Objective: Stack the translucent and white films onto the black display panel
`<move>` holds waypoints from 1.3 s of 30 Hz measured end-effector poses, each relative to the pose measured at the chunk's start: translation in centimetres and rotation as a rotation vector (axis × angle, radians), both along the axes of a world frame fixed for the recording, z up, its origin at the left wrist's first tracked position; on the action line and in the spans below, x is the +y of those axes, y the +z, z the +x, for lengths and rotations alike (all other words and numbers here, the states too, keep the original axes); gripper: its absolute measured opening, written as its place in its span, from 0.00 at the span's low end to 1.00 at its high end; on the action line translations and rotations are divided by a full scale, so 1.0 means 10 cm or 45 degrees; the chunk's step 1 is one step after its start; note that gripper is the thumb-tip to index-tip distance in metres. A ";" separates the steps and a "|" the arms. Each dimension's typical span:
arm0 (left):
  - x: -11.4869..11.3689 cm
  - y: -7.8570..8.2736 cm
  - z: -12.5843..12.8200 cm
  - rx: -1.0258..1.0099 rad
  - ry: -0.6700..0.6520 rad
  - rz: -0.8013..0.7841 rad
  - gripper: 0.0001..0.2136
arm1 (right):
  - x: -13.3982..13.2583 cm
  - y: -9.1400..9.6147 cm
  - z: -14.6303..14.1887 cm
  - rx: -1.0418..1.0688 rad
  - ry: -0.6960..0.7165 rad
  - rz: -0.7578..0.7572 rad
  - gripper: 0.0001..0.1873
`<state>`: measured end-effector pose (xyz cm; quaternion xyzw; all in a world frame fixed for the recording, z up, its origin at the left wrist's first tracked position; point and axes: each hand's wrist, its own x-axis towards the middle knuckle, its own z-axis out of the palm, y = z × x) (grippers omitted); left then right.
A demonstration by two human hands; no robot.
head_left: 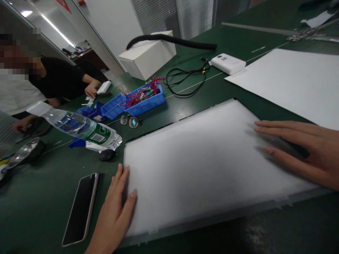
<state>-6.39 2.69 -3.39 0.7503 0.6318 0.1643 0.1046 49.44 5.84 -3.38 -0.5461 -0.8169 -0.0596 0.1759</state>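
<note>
A large white rectangular panel (pixel 185 165) with a translucent front rim and a dark strip along its far edge lies on the green table in front of me. My left hand (pixel 116 208) rests at the panel's left edge, its fingers stretched out and the thumb lying over the border. On the opposite side, my right hand (pixel 304 148) is spread over the right edge, with thumb and fingers apart. Neither hand is wrapped round anything. Whether the right fingertips press on the surface or hover just above it, I cannot tell.
Left of the panel lie a phone (pixel 81 208) and a water bottle (pixel 79 125). Beyond are glasses (pixel 129 121), a blue bin (pixel 148 102) of wired boards, a black cable (pixel 185 93), a white box (pixel 148 56) and white sheets (pixel 291 81). People sit at the left.
</note>
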 end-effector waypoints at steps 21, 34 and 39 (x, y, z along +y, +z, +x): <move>0.06 0.07 0.08 -0.011 -0.080 0.044 0.28 | 0.02 -0.02 0.00 -0.037 0.086 0.006 0.25; 0.00 0.13 0.09 0.105 -0.308 -0.013 0.31 | 0.02 -0.04 0.01 -0.025 0.197 0.011 0.27; 0.01 0.13 0.09 0.150 -0.351 0.064 0.31 | -0.01 0.10 -0.11 -0.019 0.366 -0.008 0.36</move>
